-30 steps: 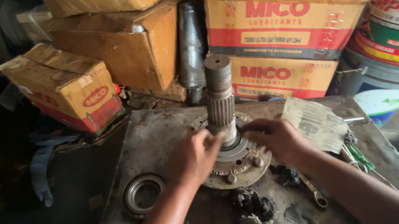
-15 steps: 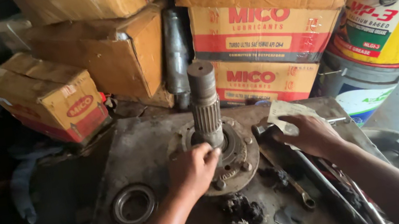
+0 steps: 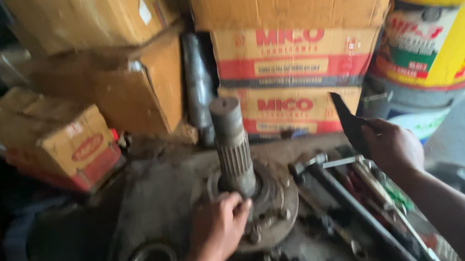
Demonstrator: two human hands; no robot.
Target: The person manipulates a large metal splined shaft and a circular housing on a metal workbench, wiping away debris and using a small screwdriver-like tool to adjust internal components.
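Splined shaft [image 3: 231, 143] and flange, steadied on the desk [image 3: 156, 200]
Our left hand [image 3: 220, 227] grips the flange [image 3: 270, 206]; our right hand [image 3: 392, 144] holds a dark flat piece [image 3: 347, 120], ready to bring over.

Stacked cardboard boxes [image 3: 286, 2] and a yellow drum [image 3: 447, 19] crowd the dim workshop.

One head-worn camera looks steeply down and forward from close above a grimy workbench [image 3: 151, 207], with forearms entering from the bottom edge and stacked cardboard boxes [image 3: 296, 57] filling the top. There is no second view.
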